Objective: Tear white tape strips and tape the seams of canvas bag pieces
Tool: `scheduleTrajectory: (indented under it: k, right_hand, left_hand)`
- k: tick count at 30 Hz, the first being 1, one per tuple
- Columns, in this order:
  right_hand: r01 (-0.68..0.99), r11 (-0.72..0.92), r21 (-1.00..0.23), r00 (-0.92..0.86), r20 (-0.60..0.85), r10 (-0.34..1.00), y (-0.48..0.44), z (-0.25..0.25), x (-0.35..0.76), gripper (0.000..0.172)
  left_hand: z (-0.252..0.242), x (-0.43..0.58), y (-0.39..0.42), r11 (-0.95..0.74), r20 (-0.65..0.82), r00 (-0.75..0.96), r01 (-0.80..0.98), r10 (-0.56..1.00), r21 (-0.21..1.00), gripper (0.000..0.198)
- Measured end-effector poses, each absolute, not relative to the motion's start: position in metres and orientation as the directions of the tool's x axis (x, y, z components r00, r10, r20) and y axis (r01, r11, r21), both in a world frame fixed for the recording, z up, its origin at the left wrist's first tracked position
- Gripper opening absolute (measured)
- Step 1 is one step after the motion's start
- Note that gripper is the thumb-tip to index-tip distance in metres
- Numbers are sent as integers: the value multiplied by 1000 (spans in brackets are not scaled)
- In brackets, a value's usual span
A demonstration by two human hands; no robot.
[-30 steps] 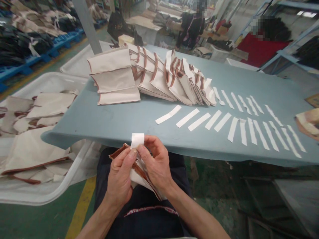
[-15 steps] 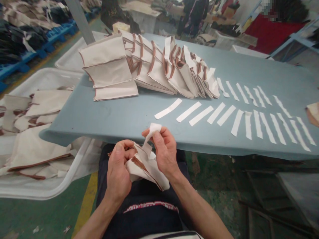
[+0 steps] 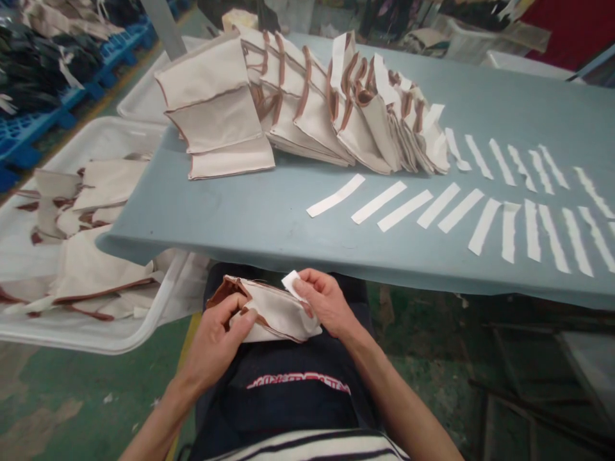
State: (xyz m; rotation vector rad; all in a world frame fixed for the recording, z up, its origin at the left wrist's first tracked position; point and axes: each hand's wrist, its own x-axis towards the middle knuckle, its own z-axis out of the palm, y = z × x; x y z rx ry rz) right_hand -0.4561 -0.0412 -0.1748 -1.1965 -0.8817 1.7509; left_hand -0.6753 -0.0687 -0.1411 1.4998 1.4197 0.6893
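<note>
Over my lap lies a cream fabric piece (image 3: 276,307) with brown-edged seams, folded like a small bag. My left hand (image 3: 218,336) grips its left end, thumb and fingers pinched at a brown edge. Between the thumb and fingers of my right hand (image 3: 329,304) is a white strip (image 3: 291,282), with one end sticking out to the left; the rest is hidden by the fingers. That hand is right at the right end of the fabric piece; whether it also grips the cloth I cannot tell.
On the blue-covered table (image 3: 230,224) ahead, several white strips (image 3: 379,202) lie in rows, right of a row of stacked cream pieces (image 3: 216,109) with brown edges. At the left, a white tub (image 3: 158,320) holds more such pieces. A metal post (image 3: 166,29) stands at the back left.
The fabric piece has turned flatter across my lap, and its brown inside now shows at the left. My right hand has lowered with the white strip. The camera view has shifted.
</note>
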Motion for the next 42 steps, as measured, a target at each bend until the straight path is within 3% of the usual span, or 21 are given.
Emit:
scheduleTrajectory:
  k: [4, 8, 12, 17, 21, 29, 35, 42]
  right_hand:
    - [-242, -499, -832, -319, -417, 851, -57, -181, -469, 62]
    - [-251, -476, -843, -375, -369, 850, -60, -159, -471, 60]
    - [-220, -379, -899, -313, -303, 900, -55, -124, -466, 51]
    - [-125, -283, -951, -220, -251, 942, -50, -95, -455, 40]
    - [-74, -255, -964, -192, -237, 952, -52, -90, -447, 32]
    - [-35, -251, -967, -172, -241, 955, -52, -89, -443, 32]
    - [-44, -336, -941, -248, -315, 916, -41, -81, -447, 38]
    - [1, -288, -958, -191, -282, 940, -37, -92, -458, 33]
  left_hand:
    - [-136, -684, -72, 96, -235, 244, 474, 941, 875, 32]
    - [-125, -678, -64, 50, -176, 245, 445, 953, 894, 32]
    - [-109, -666, -50, -10, -70, 228, 333, 971, 943, 30]
    - [-93, -655, -35, 49, -89, 232, 170, 969, 984, 26]
    - [-93, -647, -28, 23, -69, 309, 150, 949, 988, 32]
    - [-112, -647, -28, 144, -141, 331, 14, 933, 989, 30]
    - [-120, -649, -28, 190, -157, 295, -87, 943, 978, 28]
    - [-118, -649, -28, 245, -205, 247, -145, 947, 958, 30]
